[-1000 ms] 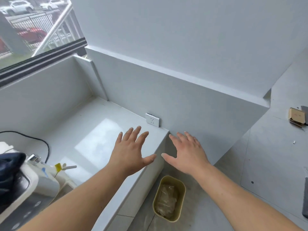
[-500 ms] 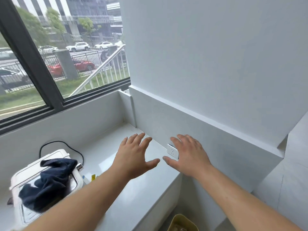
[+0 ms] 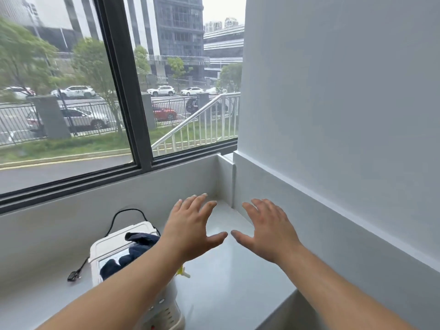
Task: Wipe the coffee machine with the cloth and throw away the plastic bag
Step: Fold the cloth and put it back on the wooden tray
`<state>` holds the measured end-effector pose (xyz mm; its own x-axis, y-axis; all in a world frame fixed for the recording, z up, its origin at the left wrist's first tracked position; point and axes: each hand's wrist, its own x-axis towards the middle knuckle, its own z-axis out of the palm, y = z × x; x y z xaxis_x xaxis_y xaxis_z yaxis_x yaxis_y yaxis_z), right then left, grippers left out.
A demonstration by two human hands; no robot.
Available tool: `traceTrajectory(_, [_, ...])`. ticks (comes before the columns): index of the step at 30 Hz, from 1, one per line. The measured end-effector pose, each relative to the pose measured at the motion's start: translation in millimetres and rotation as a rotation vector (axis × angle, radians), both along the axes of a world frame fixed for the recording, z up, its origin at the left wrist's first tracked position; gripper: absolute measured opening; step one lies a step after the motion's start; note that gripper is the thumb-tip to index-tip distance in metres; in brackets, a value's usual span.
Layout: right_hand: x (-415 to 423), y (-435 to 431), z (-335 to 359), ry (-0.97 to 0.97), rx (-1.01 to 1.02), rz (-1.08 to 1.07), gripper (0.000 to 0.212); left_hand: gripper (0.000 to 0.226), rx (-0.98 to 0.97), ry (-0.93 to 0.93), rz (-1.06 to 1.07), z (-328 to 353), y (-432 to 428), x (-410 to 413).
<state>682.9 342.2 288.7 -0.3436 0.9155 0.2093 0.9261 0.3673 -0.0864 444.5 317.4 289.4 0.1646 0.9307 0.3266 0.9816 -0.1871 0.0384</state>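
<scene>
I see the white counter (image 3: 238, 294) under the window, the coffee machine (image 3: 114, 248) at its left with the dark cloth (image 3: 133, 253) on top, just beside and below my left hand (image 3: 190, 232), right hand (image 3: 269, 234) further right, both spread open, empty.

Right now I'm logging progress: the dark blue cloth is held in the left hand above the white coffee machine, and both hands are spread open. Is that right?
Not quite. In the head view the dark blue cloth lies on top of the white coffee machine, not in the left hand. Both hands are indeed spread open and empty, the right hand included.
</scene>
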Motion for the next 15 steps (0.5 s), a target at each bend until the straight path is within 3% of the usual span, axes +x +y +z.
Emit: traceTrajectory(15, [-151.1,10.3,7.2,-0.04,-0.009,0.186,0.098,0.098,-0.036,-0.009,0.207,5.6,-32.9,-143.4])
